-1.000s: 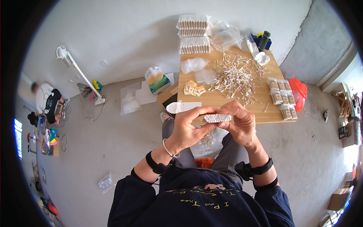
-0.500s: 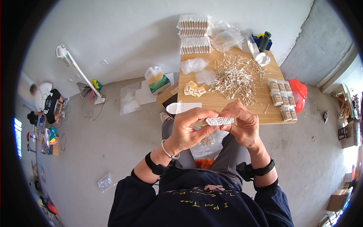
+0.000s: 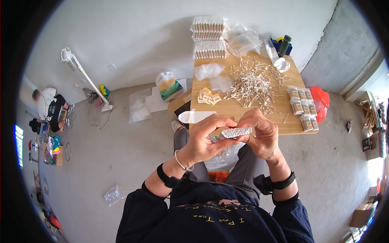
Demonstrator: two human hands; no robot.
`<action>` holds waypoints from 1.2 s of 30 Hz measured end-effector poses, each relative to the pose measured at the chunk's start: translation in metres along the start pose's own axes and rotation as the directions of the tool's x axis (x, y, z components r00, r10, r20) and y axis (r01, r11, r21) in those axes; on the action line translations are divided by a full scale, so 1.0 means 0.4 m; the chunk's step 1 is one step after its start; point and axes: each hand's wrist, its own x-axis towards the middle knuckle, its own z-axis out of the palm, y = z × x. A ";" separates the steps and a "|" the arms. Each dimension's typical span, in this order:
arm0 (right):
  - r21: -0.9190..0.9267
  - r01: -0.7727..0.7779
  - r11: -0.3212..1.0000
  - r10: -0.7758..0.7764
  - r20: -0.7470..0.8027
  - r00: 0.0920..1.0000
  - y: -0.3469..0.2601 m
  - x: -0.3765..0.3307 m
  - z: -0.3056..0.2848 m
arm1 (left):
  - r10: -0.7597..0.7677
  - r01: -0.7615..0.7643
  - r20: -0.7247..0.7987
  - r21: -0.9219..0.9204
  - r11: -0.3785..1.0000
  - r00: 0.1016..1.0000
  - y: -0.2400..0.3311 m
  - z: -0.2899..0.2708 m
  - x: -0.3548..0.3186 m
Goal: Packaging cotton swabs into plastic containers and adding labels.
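A bundle of cotton swabs [image 3: 236, 132], its packed white tips facing me, is held between both hands in front of the table's near edge. My left hand [image 3: 204, 135] grips its left end with fingers above and thumb below. The other end sits between the thumb and fingers of my right hand [image 3: 260, 133]. Whether a clear wrapper surrounds the bundle is hard to make out. Beyond my hands a large heap of loose cotton swabs [image 3: 252, 83] covers the middle of the wooden table [image 3: 239, 106]. Small printed cards [image 3: 208, 96] lie left of the heap.
Stacked packs of swabs [image 3: 209, 49] stand at the back left, beside clear plastic bags [image 3: 244, 39]. Smaller filled packs [image 3: 303, 107] sit at the right edge by a red bag [image 3: 319, 103]. A white paper piece [image 3: 197, 116] lies near left. A dark green bottle [image 3: 285, 45] stands far right.
Both hands keep their grip on the swab bundle, which has shifted very slightly right and tilted a little. Nothing else has visibly moved.
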 end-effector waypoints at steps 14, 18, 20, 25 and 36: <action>-0.005 0.072 0.997 -0.071 0.061 0.996 0.017 0.029 -0.018 | 0.060 -0.067 -0.060 -0.111 0.992 0.996 -0.043 0.002 0.007; -0.005 0.040 0.999 -0.039 0.055 0.998 0.029 0.035 -0.014 | 0.040 -0.043 -0.041 -0.077 0.996 0.998 -0.057 -0.009 0.011; -0.081 0.068 0.994 -0.063 0.061 0.996 0.039 0.041 -0.015 | 0.027 -0.033 -0.069 -0.086 0.996 0.997 -0.067 -0.002 0.010; -0.102 0.028 0.994 -0.024 0.038 0.999 0.090 0.048 -0.014 | -0.049 0.031 -0.115 -0.157 0.987 0.992 -0.118 0.000 0.006; -0.332 0.190 0.924 -0.113 0.238 0.965 0.213 0.030 0.013 | -0.725 0.548 0.290 -0.824 0.143 0.625 -0.295 -0.019 -0.058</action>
